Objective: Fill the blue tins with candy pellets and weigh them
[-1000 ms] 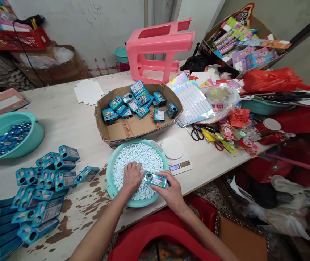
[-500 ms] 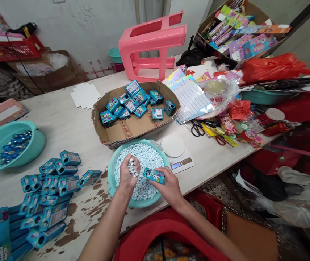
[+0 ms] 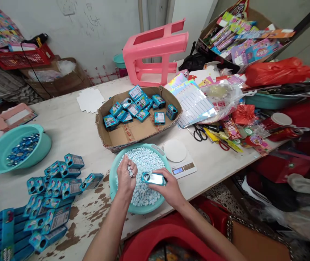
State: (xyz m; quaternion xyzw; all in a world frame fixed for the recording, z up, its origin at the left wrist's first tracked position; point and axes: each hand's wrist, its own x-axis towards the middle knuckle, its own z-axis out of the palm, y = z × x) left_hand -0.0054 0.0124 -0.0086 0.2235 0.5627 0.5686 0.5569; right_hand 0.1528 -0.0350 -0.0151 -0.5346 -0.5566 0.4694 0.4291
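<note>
My left hand (image 3: 126, 174) is cupped closed around several small pale candies (image 3: 130, 171), above the left part of a turquoise basin (image 3: 112, 181). Pale blue and white candies (image 3: 146, 156) fill that basin. Between the fingers and thumb of my right hand (image 3: 170, 186) is a small blue candy box (image 3: 153, 178), held over the basin's right side. Its upward face looks bright and shiny, with a round hole near the left end. The two hands are apart, the box's left end facing my left hand.
A cardboard tray (image 3: 117, 138) with several blue boxes stands behind the basin, a kitchen scale (image 3: 184, 169) at its right. Upright blue boxes (image 3: 53, 217) and another turquoise basin (image 3: 46, 143) sit left. Scissors (image 3: 200, 133) and a pink stool (image 3: 155, 43) lie farther back.
The box in my right hand has turned, so its printed face is replaced by a shiny one. My left hand has rolled inward, showing fewer candies. The view has shifted slightly.
</note>
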